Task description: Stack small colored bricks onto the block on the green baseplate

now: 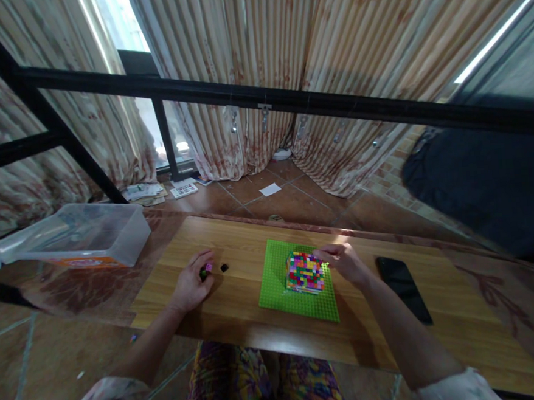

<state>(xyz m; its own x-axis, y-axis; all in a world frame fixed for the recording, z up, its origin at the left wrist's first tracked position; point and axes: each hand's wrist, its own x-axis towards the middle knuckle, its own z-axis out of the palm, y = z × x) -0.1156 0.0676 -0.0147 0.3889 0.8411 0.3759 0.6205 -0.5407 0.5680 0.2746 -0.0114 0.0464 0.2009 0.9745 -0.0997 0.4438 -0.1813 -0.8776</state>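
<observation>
In the head view, your left hand [191, 288] rests on the left of the table [238, 315], fingers curled around a few small bricks [208, 268]; you cannot tell whether they are clamped. A black brick [225, 267] lies just to its right. The multicoloured build [305, 273] stands on the green baseplate [271, 279], right of the table's middle. Your right hand [343, 263] is at the build's far right corner, fingertips drawn together; whether they pinch a brick, you cannot tell. Farther right lies a phone [405, 289].
</observation>
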